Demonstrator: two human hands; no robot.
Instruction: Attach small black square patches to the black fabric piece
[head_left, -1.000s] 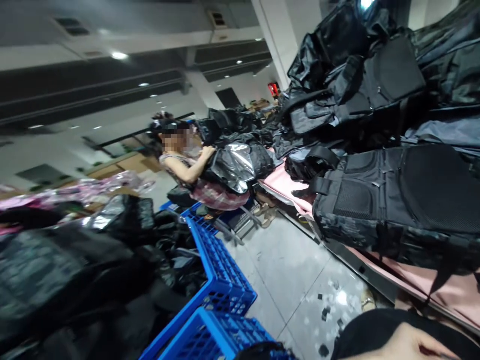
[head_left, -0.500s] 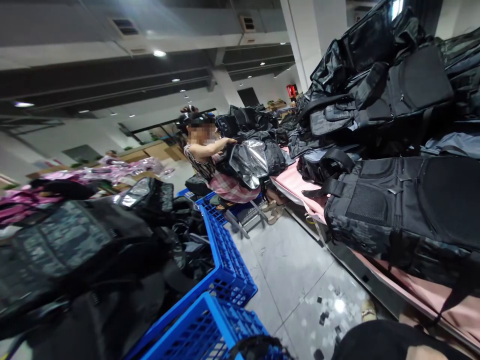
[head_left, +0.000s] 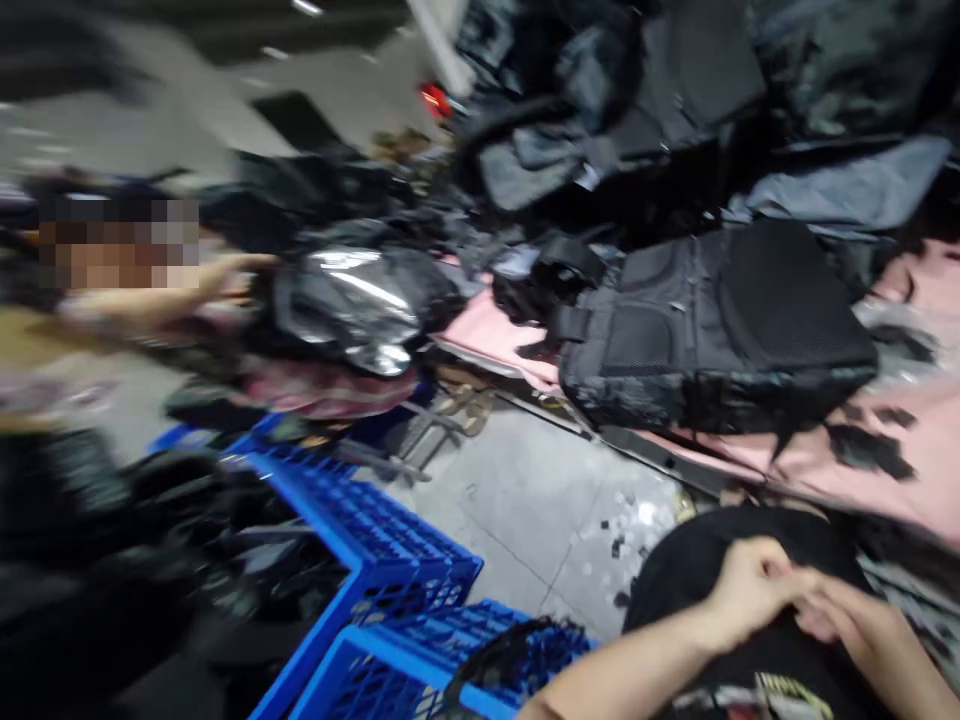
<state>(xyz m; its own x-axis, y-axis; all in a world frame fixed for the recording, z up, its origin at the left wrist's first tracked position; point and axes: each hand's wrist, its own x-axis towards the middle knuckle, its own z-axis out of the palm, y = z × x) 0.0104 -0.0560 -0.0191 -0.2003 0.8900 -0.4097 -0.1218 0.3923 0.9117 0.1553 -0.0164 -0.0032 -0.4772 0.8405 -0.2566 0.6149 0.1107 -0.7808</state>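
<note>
My left hand [head_left: 750,585] and my right hand [head_left: 847,615] meet low at the right, over the black cloth [head_left: 690,580] on my lap. The left hand's fingers are curled into a loose fist. My right hand's fingertips press against it. What lies between them is hidden and blurred. Just beyond the hands, a black backpack [head_left: 712,330] lies on a pink-covered table [head_left: 922,460], with more black bags stacked behind it.
Blue plastic crates [head_left: 375,540] with black bags stand at the lower left. Another person [head_left: 150,300] at the left reaches an arm to a shiny plastic-wrapped bag [head_left: 352,305]. Grey floor tiles [head_left: 540,510] with small scraps lie between the crates and the table.
The view has swung down and to the right and is blurred. My two hands have come into view, joined over my lap. The other person still reaches to the shiny bag.
</note>
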